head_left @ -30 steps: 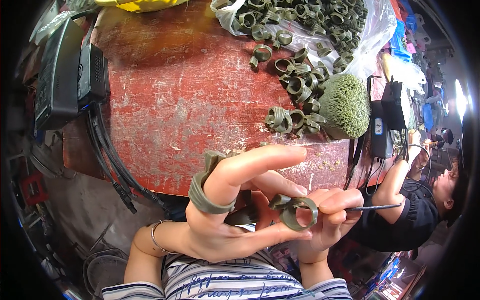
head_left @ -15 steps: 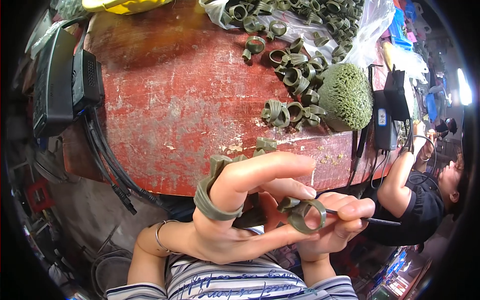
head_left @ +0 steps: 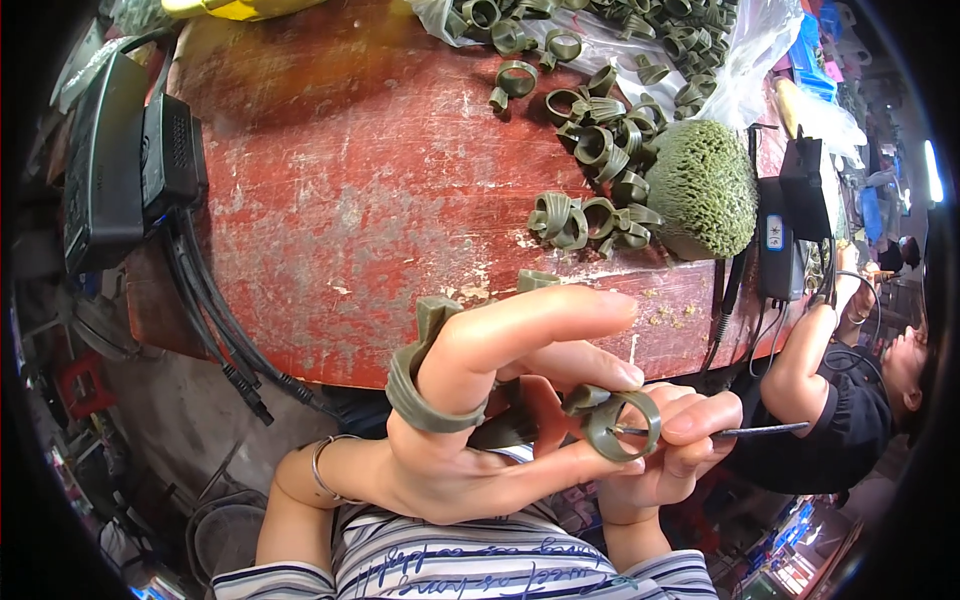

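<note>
My left hand [head_left: 455,475] pinches a green ring [head_left: 594,434] between the thumb below and a finger above, out in front of my striped shirt [head_left: 450,555], just short of the worn red table [head_left: 340,200]. The index finger arches above the pinch, apparently lifted so it does not block the ring's opening, which faces up toward my eyes. A second green band [head_left: 420,402] circles that index finger, perhaps worn there to be within reach. Other green pieces show behind my fingers; I cannot tell how they sit.

My right hand [head_left: 675,440] is closed, its fingertips gripping a thin dark rod [head_left: 768,431] like a pen, probably for fine control. The rod's pale tip shows within the ring's opening; whether it touches the ring is unclear.

Beyond my hands, loose rings [head_left: 600,150] lie beside a rough green block [head_left: 705,190] and spread back onto a clear plastic bag [head_left: 755,55], which likely keeps the heap together. At right, a co-worker [head_left: 825,440] in black sits.
</note>
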Action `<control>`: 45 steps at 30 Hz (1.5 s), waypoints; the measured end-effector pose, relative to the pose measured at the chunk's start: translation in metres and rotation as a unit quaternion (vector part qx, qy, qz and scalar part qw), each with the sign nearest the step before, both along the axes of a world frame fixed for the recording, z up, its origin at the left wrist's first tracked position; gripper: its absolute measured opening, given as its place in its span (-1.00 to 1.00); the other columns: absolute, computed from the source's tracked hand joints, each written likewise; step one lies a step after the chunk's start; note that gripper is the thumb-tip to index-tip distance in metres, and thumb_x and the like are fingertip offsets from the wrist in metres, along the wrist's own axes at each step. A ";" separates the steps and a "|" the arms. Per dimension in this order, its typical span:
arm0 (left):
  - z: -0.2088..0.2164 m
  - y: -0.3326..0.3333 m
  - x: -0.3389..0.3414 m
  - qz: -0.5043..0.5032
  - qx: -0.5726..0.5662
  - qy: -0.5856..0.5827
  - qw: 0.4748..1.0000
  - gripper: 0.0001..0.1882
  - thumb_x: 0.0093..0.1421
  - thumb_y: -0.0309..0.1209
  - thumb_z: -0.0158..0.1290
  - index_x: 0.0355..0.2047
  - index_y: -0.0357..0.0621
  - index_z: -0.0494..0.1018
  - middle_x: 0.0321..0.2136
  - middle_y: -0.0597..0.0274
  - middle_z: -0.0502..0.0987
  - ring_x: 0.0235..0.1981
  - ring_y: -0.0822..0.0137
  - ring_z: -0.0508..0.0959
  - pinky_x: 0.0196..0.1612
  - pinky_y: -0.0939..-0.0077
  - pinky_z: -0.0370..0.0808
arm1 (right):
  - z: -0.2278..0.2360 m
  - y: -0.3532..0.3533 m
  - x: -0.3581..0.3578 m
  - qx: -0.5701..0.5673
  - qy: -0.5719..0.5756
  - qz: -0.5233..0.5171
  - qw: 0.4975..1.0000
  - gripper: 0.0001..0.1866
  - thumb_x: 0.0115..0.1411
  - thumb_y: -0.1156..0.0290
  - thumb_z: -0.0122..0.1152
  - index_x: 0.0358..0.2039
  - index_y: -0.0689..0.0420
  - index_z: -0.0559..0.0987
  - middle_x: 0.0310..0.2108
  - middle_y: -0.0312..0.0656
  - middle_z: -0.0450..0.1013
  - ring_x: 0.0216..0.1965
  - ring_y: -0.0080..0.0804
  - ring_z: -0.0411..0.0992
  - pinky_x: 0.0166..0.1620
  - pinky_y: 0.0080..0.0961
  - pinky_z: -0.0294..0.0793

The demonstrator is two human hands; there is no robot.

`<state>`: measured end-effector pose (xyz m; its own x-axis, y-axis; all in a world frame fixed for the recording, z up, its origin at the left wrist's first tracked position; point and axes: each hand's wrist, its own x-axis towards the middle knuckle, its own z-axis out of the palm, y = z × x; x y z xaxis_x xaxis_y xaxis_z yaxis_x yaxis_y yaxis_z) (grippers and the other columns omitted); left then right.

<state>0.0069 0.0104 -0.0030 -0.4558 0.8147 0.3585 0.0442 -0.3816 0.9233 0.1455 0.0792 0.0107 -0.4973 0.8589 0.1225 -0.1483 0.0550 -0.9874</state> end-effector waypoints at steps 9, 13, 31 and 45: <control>0.004 -0.002 -0.004 -0.018 -0.034 0.004 0.999 -0.12 -0.34 -0.56 0.35 -0.05 -0.26 0.02 -0.47 0.06 0.50 -0.53 0.48 0.48 -0.56 0.76 0.33 | -0.003 -0.001 -0.007 -0.034 0.041 -0.035 0.998 -0.66 0.08 0.14 0.12 -0.56 0.20 0.45 -0.70 -0.14 0.41 -0.66 -0.39 0.41 -0.59 -0.60 0.40; -0.001 -0.006 -0.001 -0.054 -0.028 -0.033 0.998 -0.13 -0.31 -0.59 0.33 -0.03 -0.27 0.01 -0.45 0.04 0.50 -0.52 0.47 0.49 -0.54 0.77 0.34 | -0.008 0.003 0.004 0.027 0.058 0.057 0.996 -0.69 0.08 0.17 0.12 -0.52 0.20 0.44 -0.69 -0.18 0.41 -0.65 -0.37 0.42 -0.60 -0.57 0.41; 0.000 -0.005 -0.001 -0.065 -0.067 -0.115 0.989 -0.15 -0.32 -0.58 0.33 -0.03 -0.24 0.06 -0.39 0.05 0.49 -0.48 0.53 0.46 -0.51 0.77 0.33 | -0.006 0.001 0.002 0.083 0.004 0.015 0.996 -0.70 0.15 0.15 0.01 -0.42 0.18 0.38 -0.78 -0.20 0.40 -0.73 -0.44 0.40 -0.63 -0.62 0.38; -0.005 -0.006 0.000 -0.121 -0.048 -0.333 0.934 -0.38 -0.35 -0.51 0.35 -0.25 -0.19 0.29 -0.35 -0.02 0.44 -0.49 0.45 0.45 -0.52 0.72 0.37 | -0.001 0.003 0.005 0.082 0.019 0.035 0.996 -0.74 0.19 0.22 -0.04 -0.38 0.19 0.35 -0.78 -0.23 0.42 -0.74 -0.48 0.39 -0.68 -0.66 0.35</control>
